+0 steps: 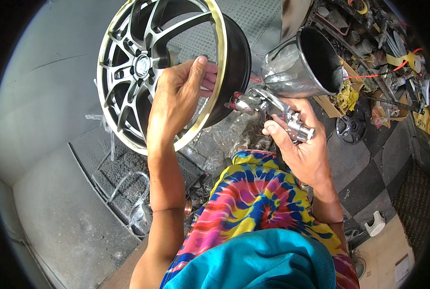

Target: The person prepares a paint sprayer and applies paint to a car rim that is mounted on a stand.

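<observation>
A dark grey multi-spoke car wheel [163, 32] with a pale gold outer lip stands tilted at the upper left. My left hand [178, 89] reaches over its face, thumb up, fingers curled at the inner side of the lip; the exact contact of the fingertips is partly hidden. In my right hand [304, 149] is a silver spray gun [272, 103], gripped with the thumb and fingers around its body. Its red-tipped nozzle end points left toward the wheel's dark barrel [235, 62], a short gap away.
A large dark bucket [292, 65] lies tipped right of the wheel. Cluttered shelves [374, 53] with tape rolls and tools fill the upper right. A black wheel cover [350, 127] rests on the checkered floor. Plastic sheeting [140, 214] lies at lower left; a cardboard box [386, 255] stands lower right.
</observation>
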`<state>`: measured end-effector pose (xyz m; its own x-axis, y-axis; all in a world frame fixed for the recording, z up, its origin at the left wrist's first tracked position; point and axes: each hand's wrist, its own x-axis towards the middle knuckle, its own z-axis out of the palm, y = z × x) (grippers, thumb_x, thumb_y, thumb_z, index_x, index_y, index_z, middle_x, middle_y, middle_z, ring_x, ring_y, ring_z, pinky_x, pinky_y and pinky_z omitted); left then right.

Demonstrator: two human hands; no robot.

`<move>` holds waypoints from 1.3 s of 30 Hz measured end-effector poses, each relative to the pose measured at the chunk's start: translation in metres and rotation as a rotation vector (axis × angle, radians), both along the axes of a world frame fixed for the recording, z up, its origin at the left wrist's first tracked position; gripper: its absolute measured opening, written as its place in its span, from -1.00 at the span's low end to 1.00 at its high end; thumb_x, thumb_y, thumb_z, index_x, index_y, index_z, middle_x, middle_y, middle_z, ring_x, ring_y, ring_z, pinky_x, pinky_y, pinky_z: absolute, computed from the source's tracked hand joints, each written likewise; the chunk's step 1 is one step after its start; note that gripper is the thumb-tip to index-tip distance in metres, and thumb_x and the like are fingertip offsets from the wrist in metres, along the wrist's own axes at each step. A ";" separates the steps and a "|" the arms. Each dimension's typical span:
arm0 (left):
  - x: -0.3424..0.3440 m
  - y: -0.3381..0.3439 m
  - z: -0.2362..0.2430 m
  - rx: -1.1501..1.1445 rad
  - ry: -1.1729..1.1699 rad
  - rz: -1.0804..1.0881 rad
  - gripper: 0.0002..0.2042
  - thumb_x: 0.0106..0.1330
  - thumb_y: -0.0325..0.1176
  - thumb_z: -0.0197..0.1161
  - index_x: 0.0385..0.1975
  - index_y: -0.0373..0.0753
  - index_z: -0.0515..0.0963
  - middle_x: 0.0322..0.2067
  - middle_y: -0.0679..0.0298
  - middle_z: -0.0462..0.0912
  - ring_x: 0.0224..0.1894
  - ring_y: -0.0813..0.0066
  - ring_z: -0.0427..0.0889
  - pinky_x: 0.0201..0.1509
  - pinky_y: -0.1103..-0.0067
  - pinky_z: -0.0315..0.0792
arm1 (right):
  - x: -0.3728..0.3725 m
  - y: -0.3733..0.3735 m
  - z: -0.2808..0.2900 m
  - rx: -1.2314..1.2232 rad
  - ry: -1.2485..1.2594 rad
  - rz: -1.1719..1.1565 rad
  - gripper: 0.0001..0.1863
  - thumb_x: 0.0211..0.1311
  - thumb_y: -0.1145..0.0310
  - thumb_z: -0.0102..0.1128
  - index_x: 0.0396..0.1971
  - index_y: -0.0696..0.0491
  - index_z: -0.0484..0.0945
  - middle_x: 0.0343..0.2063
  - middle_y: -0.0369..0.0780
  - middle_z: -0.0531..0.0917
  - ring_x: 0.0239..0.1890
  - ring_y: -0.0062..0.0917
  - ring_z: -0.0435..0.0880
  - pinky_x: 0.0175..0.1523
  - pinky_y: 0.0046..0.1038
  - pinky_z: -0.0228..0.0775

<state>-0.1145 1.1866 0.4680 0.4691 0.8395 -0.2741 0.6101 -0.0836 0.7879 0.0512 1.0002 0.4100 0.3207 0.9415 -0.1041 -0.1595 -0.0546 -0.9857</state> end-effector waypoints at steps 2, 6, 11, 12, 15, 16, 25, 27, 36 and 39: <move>0.001 0.000 0.000 0.001 0.002 0.003 -0.54 0.67 -0.13 0.07 -0.11 -0.49 0.72 -0.38 0.13 0.77 -0.31 0.46 0.76 -0.16 0.52 0.68 | 0.000 0.002 -0.001 0.005 -0.002 -0.041 -0.65 0.41 0.39 0.39 0.08 0.20 0.54 -0.26 -0.22 0.74 -0.23 -0.64 0.75 -0.11 -0.53 0.59; 0.001 0.000 0.001 0.001 0.005 -0.002 -0.55 0.67 -0.14 0.07 -0.11 -0.49 0.72 -0.38 0.13 0.77 -0.32 0.46 0.75 -0.16 0.52 0.68 | 0.002 0.004 -0.003 0.011 0.033 -0.097 -0.65 0.39 0.34 0.43 0.04 0.17 0.56 -0.30 -0.22 0.77 -0.27 -0.66 0.74 -0.15 -0.52 0.57; 0.002 -0.002 0.002 -0.008 -0.016 -0.003 -0.56 0.67 -0.16 0.07 -0.11 -0.49 0.72 -0.38 0.15 0.77 -0.32 0.48 0.75 -0.16 0.53 0.67 | 0.006 0.007 -0.002 -0.019 0.066 -0.115 -0.64 0.41 0.33 0.42 0.05 0.17 0.55 -0.28 -0.25 0.77 -0.24 -0.71 0.70 -0.11 -0.55 0.54; 0.002 -0.002 0.002 -0.006 -0.010 -0.001 -0.56 0.67 -0.17 0.07 -0.11 -0.49 0.72 -0.38 0.15 0.77 -0.32 0.48 0.74 -0.16 0.53 0.67 | 0.007 0.007 0.001 -0.020 0.066 -0.115 -0.64 0.41 0.33 0.42 0.05 0.17 0.55 -0.28 -0.25 0.77 -0.24 -0.71 0.70 -0.11 -0.55 0.54; 0.002 -0.002 0.002 -0.006 -0.007 0.001 -0.57 0.66 -0.17 0.08 -0.11 -0.49 0.71 -0.38 0.15 0.77 -0.32 0.49 0.74 -0.16 0.54 0.67 | 0.010 0.008 0.006 -0.075 0.068 -0.071 -0.67 0.49 0.37 0.32 0.12 0.14 0.48 -0.31 -0.27 0.74 -0.43 -0.83 0.62 -0.49 -0.74 0.32; 0.003 -0.002 0.003 -0.008 -0.009 0.001 -0.57 0.66 -0.17 0.08 -0.11 -0.49 0.71 -0.38 0.15 0.77 -0.32 0.49 0.74 -0.16 0.54 0.67 | 0.011 0.009 0.006 -0.059 0.061 -0.086 -0.67 0.49 0.37 0.31 0.13 0.13 0.48 -0.33 -0.28 0.75 -0.48 -0.85 0.58 -0.53 -0.74 0.29; 0.005 -0.004 0.005 -0.017 -0.021 0.012 -0.58 0.66 -0.19 0.08 -0.11 -0.50 0.72 -0.39 0.15 0.76 -0.33 0.50 0.74 -0.17 0.55 0.67 | 0.017 0.017 0.006 -0.016 0.036 -0.147 -0.67 0.49 0.39 0.31 0.14 0.13 0.48 -0.28 -0.28 0.75 -0.40 -0.82 0.65 -0.55 -0.72 0.34; 0.004 -0.004 0.005 -0.013 -0.019 0.009 -0.57 0.67 -0.19 0.08 -0.11 -0.50 0.72 -0.39 0.15 0.76 -0.33 0.50 0.74 -0.17 0.55 0.67 | 0.019 0.019 0.008 -0.023 0.044 -0.145 -0.67 0.49 0.40 0.31 0.14 0.13 0.48 -0.26 -0.28 0.75 -0.37 -0.80 0.68 -0.55 -0.72 0.35; 0.006 -0.005 0.007 -0.038 -0.016 0.012 -0.53 0.68 -0.11 0.06 -0.11 -0.48 0.72 -0.38 0.16 0.76 -0.31 0.49 0.74 -0.16 0.53 0.67 | 0.029 0.024 0.002 0.044 0.074 -0.234 -0.64 0.44 0.37 0.38 0.10 0.19 0.51 -0.27 -0.26 0.76 -0.26 -0.69 0.73 -0.14 -0.58 0.58; 0.003 -0.005 0.008 -0.046 -0.014 0.012 -0.51 0.68 -0.08 0.04 -0.10 -0.47 0.71 -0.34 0.16 0.77 -0.30 0.51 0.73 -0.15 0.55 0.69 | 0.035 0.024 -0.004 0.053 0.081 -0.232 -0.65 0.49 0.40 0.30 0.18 0.12 0.50 -0.23 -0.30 0.74 -0.33 -0.78 0.71 -0.56 -0.72 0.33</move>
<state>-0.1114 1.1815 0.4757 0.4630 0.8317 -0.3065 0.6000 -0.0396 0.7990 0.0865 1.0244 0.4064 0.5215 0.8484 -0.0911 -0.2408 0.0439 -0.9696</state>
